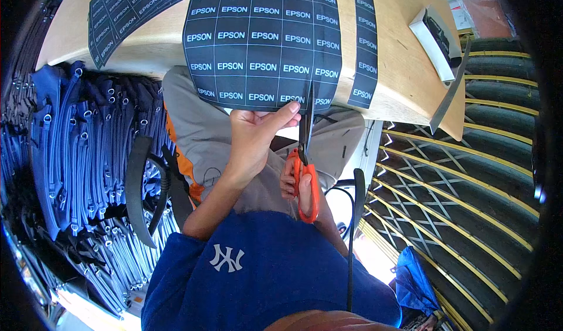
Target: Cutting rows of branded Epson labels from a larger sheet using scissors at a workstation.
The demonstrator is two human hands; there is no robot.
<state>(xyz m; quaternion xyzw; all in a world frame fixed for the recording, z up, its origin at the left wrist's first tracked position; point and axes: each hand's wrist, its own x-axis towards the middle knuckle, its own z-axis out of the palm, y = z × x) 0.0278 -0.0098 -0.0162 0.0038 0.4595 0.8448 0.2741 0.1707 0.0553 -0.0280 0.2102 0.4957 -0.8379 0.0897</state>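
Note:
A black sheet (248, 52), printed with rows of white lettering divided by thin lines, lies on the table and overhangs its near edge. My left hand (253, 143) pinches the sheet's near edge, thumb on top and fingers underneath. Just to the right, my right hand (288, 178) grips orange-handled scissors (315, 193), their blades pointing away from me. The blades meet the near edge of the sheet, along the line beside its rightmost column. A separate narrow strip (365, 49) of the same material lies to the right.
More printed black sheets (126, 17) lie at the table's far left. A white box (423, 34) with dark contents and a long thin grey strip (450, 90) are at the right end. Bundles of blue straps (76, 149) hang at left; a folding metal gate (446, 178) stands at right.

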